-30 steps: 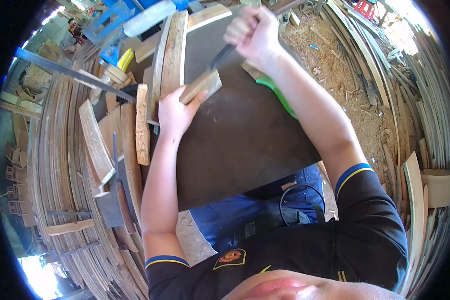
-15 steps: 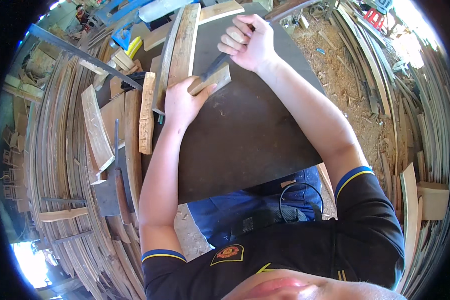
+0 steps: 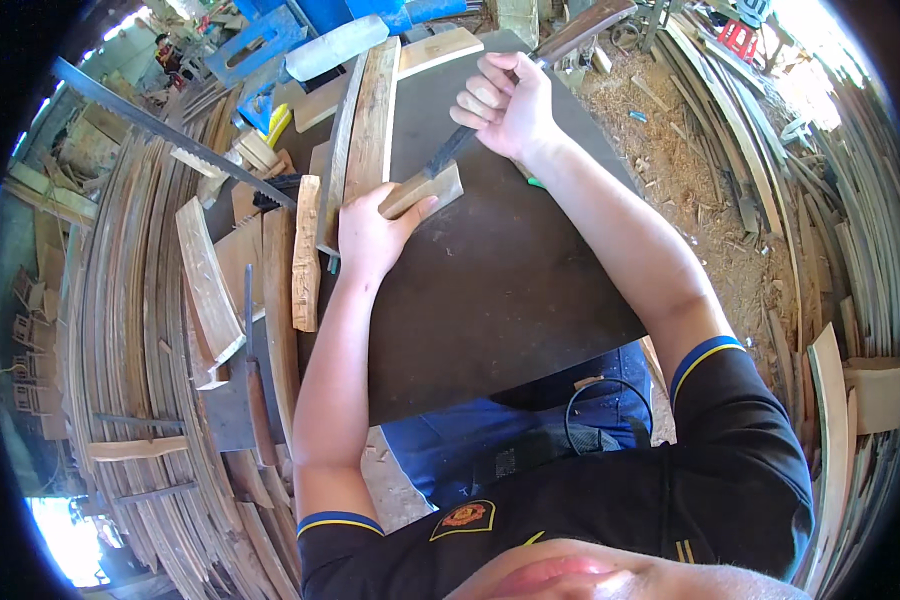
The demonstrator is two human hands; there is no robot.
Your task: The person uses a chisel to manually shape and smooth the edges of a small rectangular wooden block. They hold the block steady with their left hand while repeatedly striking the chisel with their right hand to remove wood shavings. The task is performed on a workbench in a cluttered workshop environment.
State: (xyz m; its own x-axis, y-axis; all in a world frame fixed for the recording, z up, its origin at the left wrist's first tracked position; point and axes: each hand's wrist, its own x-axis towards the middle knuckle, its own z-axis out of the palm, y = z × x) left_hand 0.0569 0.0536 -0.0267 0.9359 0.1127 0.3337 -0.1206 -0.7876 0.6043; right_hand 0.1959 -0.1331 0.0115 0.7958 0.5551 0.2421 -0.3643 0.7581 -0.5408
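Note:
A small pale wooden block (image 3: 438, 192) rests over the dark tabletop, with the fingers and thumb of my left hand (image 3: 372, 228) closed round its left part. My right hand (image 3: 510, 105) grips the dark metal blade of a chisel (image 3: 450, 152), whose long wooden handle (image 3: 582, 32) sticks out beyond the fist toward the far right. The blade slants down to the left and meets the top of the block near my left fingers. Its very tip is hard to make out.
Long boards (image 3: 372, 125) lie on the dark table (image 3: 490, 300) just beyond my left hand. A handsaw blade (image 3: 170, 130) juts in from the left. Another wooden-handled tool (image 3: 258, 400) lies left of my forearm. Stacked wood strips (image 3: 130, 300) line the left; shavings cover the floor (image 3: 660, 130).
The view has shifted slightly, so the table and boards sit lower in the picture. A green bit now shows beside my right wrist. Both grips are the same.

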